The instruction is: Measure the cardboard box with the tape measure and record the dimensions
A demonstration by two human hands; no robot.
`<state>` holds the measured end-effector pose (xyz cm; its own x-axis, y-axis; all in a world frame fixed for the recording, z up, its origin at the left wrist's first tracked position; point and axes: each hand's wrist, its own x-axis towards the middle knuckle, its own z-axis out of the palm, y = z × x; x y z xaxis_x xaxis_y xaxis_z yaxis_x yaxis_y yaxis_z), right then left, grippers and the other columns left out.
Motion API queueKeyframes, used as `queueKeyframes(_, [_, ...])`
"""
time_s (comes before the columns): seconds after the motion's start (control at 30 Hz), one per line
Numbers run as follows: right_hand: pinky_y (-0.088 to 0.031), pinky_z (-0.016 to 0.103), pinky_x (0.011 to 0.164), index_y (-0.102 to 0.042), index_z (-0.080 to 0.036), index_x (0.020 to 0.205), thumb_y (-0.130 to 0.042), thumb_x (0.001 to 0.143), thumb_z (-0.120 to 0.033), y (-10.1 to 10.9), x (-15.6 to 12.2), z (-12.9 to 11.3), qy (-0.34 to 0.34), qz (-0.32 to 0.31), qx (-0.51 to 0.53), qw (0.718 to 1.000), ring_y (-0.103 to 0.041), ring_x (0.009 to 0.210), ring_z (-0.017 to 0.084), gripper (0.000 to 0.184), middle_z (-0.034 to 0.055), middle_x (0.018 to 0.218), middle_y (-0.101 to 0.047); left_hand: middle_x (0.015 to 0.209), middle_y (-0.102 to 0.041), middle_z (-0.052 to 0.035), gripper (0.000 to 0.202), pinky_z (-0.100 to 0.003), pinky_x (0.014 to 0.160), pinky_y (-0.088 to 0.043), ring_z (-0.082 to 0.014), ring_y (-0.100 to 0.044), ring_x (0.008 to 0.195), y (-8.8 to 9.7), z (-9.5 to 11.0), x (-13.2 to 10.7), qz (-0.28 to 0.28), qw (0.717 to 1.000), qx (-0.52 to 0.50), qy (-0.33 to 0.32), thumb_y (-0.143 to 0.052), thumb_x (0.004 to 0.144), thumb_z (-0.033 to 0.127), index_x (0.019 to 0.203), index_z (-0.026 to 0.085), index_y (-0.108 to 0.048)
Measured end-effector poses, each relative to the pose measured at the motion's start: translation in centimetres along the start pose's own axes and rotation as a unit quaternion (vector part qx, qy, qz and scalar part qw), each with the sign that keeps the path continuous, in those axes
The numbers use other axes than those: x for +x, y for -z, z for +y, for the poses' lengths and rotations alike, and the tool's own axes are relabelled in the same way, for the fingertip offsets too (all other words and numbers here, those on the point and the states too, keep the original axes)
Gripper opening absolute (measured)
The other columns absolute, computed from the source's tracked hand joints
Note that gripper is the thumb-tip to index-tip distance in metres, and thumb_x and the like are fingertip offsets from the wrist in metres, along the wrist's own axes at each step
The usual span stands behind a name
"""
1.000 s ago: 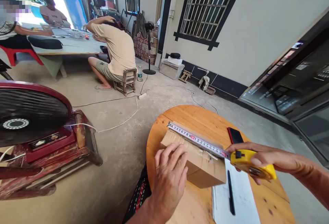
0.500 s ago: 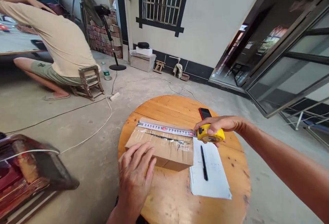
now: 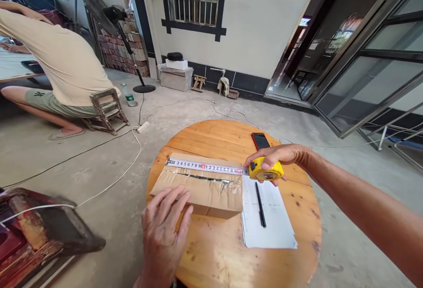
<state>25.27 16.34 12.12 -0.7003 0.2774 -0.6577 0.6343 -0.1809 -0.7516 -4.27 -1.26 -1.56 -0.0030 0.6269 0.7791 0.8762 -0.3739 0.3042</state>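
A taped cardboard box [image 3: 211,191] lies on a round wooden table [image 3: 231,252]. My left hand [image 3: 163,230] rests flat on the box's near left corner, fingers spread. My right hand [image 3: 280,158] grips a yellow tape measure [image 3: 266,171] at the box's right end. Its white blade [image 3: 205,166] runs along the far top edge of the box to the left corner.
A white sheet of paper [image 3: 274,230] with a black pen [image 3: 260,200] lies right of the box. A dark phone [image 3: 260,140] sits at the table's far side. A person in a beige shirt [image 3: 59,58] sits on a low stool at the left. Cables [image 3: 132,151] cross the concrete floor. A dark red stand [image 3: 29,235] is at lower left.
The view swung right and rose, so the table sits more in the middle. Both hands kept their hold on the box and the tape measure, the blade still stretched along the box.
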Motion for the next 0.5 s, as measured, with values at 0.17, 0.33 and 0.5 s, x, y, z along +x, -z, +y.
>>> queueKeyframes(0.17, [-0.05,0.02,0.034,-0.049,-0.013,0.129,-0.066,0.071,-0.041,0.6,0.1,1.1,-0.004,-0.027,0.016,0.999,-0.07,0.056,0.018,0.066,0.0061,0.084,-0.069,0.112,-0.071,-0.0085,0.023,-0.044,0.097,-0.041,-0.0285,-0.057,0.108,0.2,0.0,0.0,-0.009,1.0,0.012,-0.007,-0.062,0.089,0.017,0.111,0.019,-0.065])
queueKeyframes(0.33, [-0.05,0.019,0.036,-0.052,-0.014,0.125,-0.065,0.073,-0.04,0.4,0.0,1.3,-0.002,-0.018,0.019,1.0,-0.069,0.056,0.017,0.06,0.0068,0.087,-0.07,0.111,-0.071,-0.0093,0.023,-0.044,0.096,-0.042,-0.0288,-0.057,0.108,0.1,0.0,0.0,-0.013,1.0,0.015,-0.01,-0.062,0.089,0.016,0.112,0.017,-0.065])
queueKeyframes(0.5, [-0.051,0.02,0.04,-0.055,-0.014,0.123,-0.065,0.07,-0.037,-0.4,-0.3,0.8,-0.008,0.026,0.023,0.999,-0.067,0.056,0.016,0.059,0.0053,0.082,-0.069,0.112,-0.07,-0.0104,0.023,-0.045,0.096,-0.041,-0.0292,-0.057,0.108,0.0,-0.1,-0.1,-0.01,1.0,0.014,-0.011,-0.062,0.089,0.016,0.112,0.017,-0.065])
